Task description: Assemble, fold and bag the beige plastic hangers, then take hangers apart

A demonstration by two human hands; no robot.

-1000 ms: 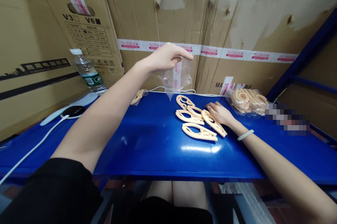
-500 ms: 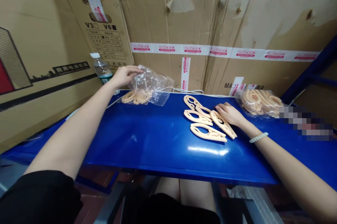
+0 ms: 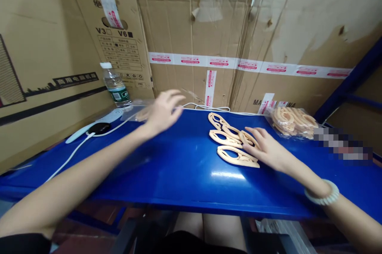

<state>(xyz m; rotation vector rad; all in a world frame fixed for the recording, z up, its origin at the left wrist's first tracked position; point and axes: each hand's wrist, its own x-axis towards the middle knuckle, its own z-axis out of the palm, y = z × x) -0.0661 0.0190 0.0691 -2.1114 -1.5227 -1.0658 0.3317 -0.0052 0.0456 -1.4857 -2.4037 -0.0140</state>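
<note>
Flatly, right hand [image 3: 266, 149] covers looped beige plastic pieces [image 3: 230, 139].

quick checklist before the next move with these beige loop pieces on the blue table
1. Empty left hand: ok, open with fingers spread, though blurred.
2. Flat right hand on the loose beige loop-shaped plastic pieces: ok, it rests on them.
3. Pieces well in from the front edge of the blue table: ok.
4. Small clear plastic bag beside the left hand, closed: cannot tell, blurred.
5. Full clear bag of beige pieces apart from the loose ones: ok.
</note>
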